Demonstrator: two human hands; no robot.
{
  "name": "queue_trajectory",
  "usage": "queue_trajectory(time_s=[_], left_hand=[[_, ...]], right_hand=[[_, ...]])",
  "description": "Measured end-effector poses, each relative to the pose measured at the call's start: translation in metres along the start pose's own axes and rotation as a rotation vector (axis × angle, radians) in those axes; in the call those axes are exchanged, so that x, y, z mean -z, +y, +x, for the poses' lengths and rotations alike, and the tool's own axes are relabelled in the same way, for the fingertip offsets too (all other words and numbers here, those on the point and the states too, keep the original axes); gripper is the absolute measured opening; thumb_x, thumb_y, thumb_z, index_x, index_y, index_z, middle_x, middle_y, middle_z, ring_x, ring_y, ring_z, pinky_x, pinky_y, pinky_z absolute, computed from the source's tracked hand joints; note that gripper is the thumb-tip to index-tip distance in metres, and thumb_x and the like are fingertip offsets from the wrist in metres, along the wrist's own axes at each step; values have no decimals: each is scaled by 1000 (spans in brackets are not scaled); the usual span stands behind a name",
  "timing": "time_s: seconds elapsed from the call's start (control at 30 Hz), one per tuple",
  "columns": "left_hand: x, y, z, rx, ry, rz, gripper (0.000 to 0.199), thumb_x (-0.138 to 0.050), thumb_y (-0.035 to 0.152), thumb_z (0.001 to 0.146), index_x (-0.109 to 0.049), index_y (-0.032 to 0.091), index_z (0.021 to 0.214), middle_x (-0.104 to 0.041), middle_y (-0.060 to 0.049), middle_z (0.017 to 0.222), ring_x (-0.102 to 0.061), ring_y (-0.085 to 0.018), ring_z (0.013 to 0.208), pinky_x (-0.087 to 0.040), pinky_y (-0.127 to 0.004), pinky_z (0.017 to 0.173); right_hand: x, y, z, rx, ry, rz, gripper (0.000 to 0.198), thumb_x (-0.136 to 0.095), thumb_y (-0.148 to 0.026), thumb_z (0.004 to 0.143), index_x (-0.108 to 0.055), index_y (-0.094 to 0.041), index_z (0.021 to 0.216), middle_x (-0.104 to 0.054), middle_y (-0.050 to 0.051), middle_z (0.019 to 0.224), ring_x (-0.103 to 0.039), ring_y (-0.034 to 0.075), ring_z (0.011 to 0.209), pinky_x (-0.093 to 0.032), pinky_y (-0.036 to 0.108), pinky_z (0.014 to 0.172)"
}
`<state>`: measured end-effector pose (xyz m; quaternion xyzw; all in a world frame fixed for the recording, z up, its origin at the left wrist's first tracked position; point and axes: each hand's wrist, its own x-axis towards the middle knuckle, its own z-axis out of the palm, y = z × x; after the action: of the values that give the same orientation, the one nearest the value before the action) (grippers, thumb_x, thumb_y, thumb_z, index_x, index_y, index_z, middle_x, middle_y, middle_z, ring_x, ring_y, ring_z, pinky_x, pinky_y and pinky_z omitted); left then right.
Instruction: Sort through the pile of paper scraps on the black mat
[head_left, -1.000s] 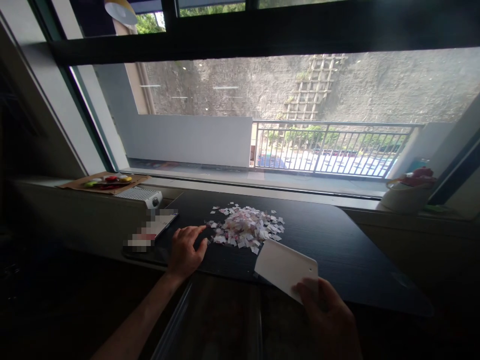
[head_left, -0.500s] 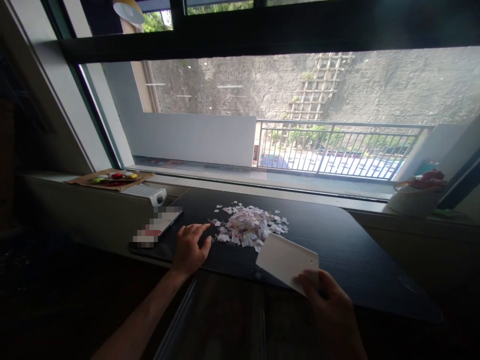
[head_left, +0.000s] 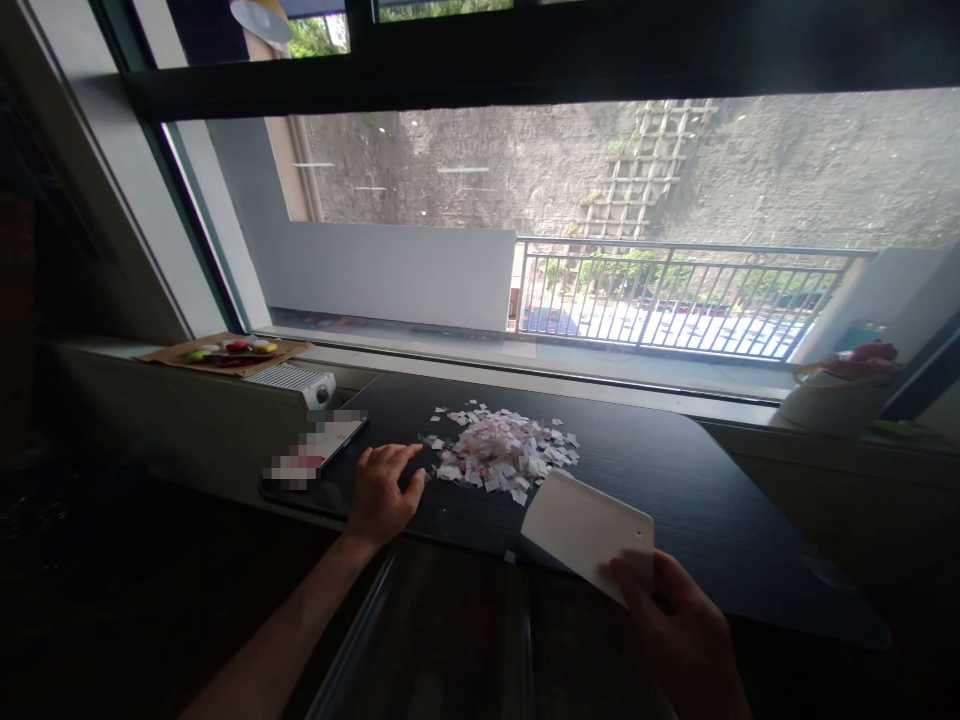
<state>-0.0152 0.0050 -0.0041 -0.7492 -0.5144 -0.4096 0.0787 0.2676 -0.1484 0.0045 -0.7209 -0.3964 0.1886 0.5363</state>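
A loose heap of small white and pinkish paper pieces [head_left: 506,450] lies on the black table [head_left: 645,470]. My right hand [head_left: 667,615] grips a flat white plastic scraper [head_left: 589,525] with a small hole near one corner. Its far edge is just in front of the heap's near right side. At the heap's left, my left hand [head_left: 386,490] rests palm down with fingers apart and holds nothing. One stray paper piece [head_left: 510,556] sits at the table's near edge, above a dark, clear-sided container [head_left: 480,630] whose contents are too dark to make out.
A partly blurred flat device [head_left: 330,440] lies at the table's left end. Beyond it are a white slatted appliance [head_left: 300,383] and a brown board with colourful items [head_left: 225,352]. A wide window [head_left: 465,180] is behind the table; a white bag-like object [head_left: 832,395] stands right.
My right hand and the scraper have shifted right and slightly toward me. The stray piece has slid to the near table edge. My left hand has hardly moved.
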Motion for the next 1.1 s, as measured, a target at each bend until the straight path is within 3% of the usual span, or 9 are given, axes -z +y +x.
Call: queue_trajectory(time_s=[0.27,0.43,0.63,0.8,1.1], left_hand=[[1,2,0,20,-20,-25,27,-48,29,80,-61,21,103,-67,-7,103,-58,-25,101,-31,-48,101],[1,1,1,55,3,-74,28,-46,27,82,-61,21,104,-68,-7,99,-59,-24,99,-34,-48,100],[1,-3,3,91,6,-119,27,-44,25,82,-62,19,101,-68,-6,97,-60,-22,96,-39,-43,95],[1,-3,3,89,14,-125,27,-44,25,83,-63,18,101,-68,-7,96,-61,-22,95,-40,-44,95],[0,-4,3,99,19,-110,26,-45,24,82,-63,20,100,-68,-6,95,-61,-22,94,-40,-44,95]], right_hand=[[-12,5,-13,21,-70,12,38,-64,-54,66,-69,-20,81,-72,7,84,-66,24,75,-52,30,67],[-37,-15,12,231,-193,-17,28,-64,-46,70,-69,-21,81,-72,6,81,-64,26,81,-49,33,73],[-73,-35,35,312,-345,13,21,-58,-39,77,-66,-20,80,-72,5,77,-64,23,76,-47,34,73],[-74,-43,29,329,-478,61,19,-58,-36,77,-63,-18,74,-69,4,73,-63,20,69,-47,29,64],[-79,-38,32,303,-477,140,17,-63,-34,73,-63,-17,71,-67,3,69,-60,19,65,-47,27,60]])
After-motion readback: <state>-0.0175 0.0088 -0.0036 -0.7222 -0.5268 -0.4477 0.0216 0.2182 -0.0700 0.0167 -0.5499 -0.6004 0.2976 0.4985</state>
